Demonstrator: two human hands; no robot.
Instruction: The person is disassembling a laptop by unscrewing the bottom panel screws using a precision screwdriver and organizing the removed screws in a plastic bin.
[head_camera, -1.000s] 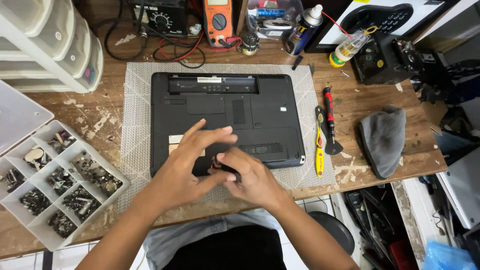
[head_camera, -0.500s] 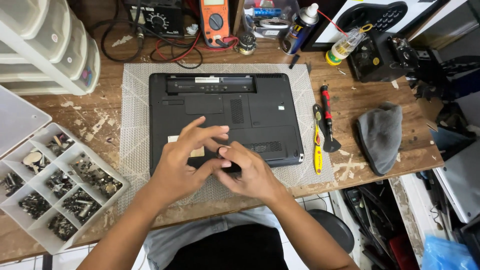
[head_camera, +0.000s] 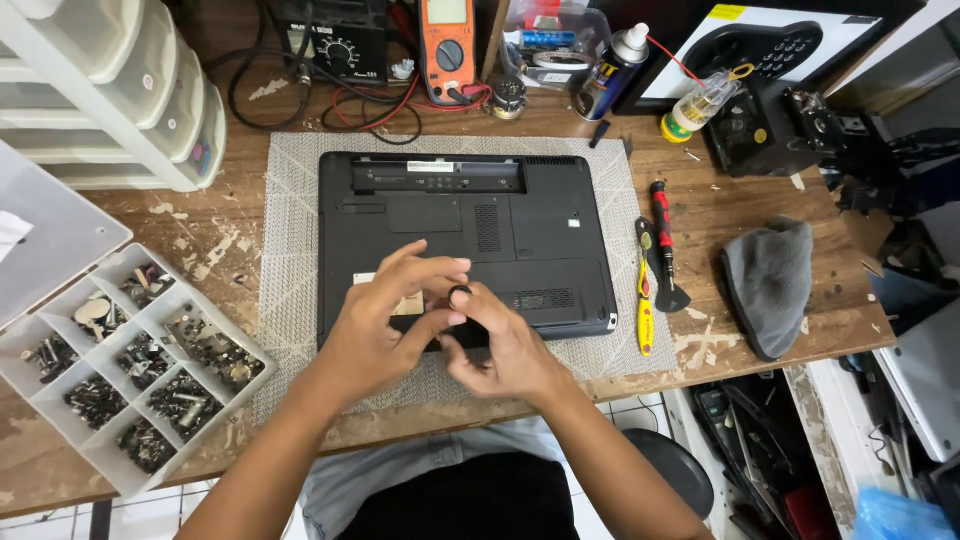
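We see the left hand (head_camera: 375, 325) and right hand (head_camera: 500, 345) meeting at the 6 o'clock edge of the upturned black laptop (head_camera: 540, 215) on the worktop (head_camera: 720, 195), fingers (head_camera: 432, 268) curled together around a small black part (head_camera: 459, 294).

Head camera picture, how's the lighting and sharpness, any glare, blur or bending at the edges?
Head view: light is even and soft, with only faint shadows under the left hand and right hand on the laptop; no strong glare, just a dull sheen on the parts box; hands and laptop look sharp, without motion blur; the wide lens bows the table edge and stretches the drawers in the corner.
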